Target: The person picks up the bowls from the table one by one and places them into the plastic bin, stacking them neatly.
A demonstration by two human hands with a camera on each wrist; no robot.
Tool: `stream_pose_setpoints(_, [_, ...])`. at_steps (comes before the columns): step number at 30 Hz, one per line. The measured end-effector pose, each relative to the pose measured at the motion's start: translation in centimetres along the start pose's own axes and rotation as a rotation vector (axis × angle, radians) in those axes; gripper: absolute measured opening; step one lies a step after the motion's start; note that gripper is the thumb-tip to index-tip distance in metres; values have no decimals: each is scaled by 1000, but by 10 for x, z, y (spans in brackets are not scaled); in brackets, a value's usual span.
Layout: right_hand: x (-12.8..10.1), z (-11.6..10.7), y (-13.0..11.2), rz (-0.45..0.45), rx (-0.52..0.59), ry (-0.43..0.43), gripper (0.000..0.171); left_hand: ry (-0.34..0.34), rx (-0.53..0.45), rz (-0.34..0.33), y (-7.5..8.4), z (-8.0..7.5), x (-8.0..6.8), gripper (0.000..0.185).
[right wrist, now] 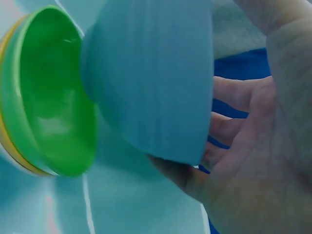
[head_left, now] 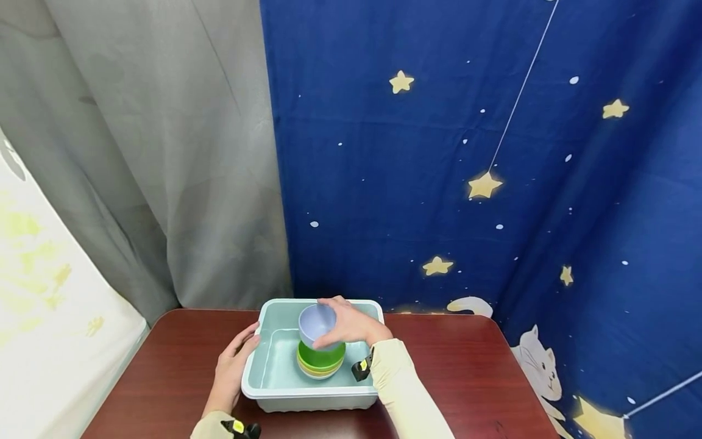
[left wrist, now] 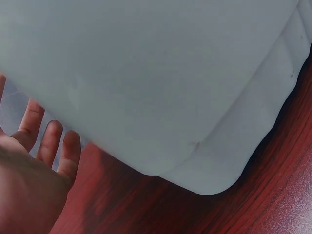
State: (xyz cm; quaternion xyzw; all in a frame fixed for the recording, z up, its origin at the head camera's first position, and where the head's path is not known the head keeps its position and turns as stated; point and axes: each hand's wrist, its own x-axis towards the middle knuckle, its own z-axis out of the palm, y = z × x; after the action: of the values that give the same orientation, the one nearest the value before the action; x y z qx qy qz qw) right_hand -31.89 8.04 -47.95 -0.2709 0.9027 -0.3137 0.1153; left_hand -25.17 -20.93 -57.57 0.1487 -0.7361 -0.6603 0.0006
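My right hand (head_left: 352,323) grips a light blue-purple bowl (head_left: 314,324) by its rim, thumb on the near side and fingers on the far side. Just above and behind a green bowl (head_left: 327,355), the held bowl overlaps it in the head view. The green bowl tops a stack that has a yellow bowl (right wrist: 6,139) and a white one under it. This stack stands inside a pale blue-green plastic basin (head_left: 274,393). At the basin's left side is my left hand (head_left: 233,366), its fingers loosely extended along the outer wall, as the left wrist view (left wrist: 34,170) shows.
The basin stands on a dark red wooden table (head_left: 444,378). Behind the table hang a grey curtain (head_left: 219,152) and a blue curtain with stars (head_left: 384,171). White patterned cloth (head_left: 49,305) lies to the left.
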Motion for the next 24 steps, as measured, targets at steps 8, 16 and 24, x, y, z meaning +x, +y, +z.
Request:
stream_pose_setpoints(8, [7, 13, 3, -30, 3, 9, 106, 9, 4, -7, 0, 0, 1, 62])
stream_pose_setpoints(16, [10, 21, 7, -35, -1, -3, 105, 17, -6, 11, -1, 3, 0, 58])
stream_pose_setpoints(24, [10, 23, 7, -37, -21, -30, 102, 30, -15, 6, -2, 3, 1, 57])
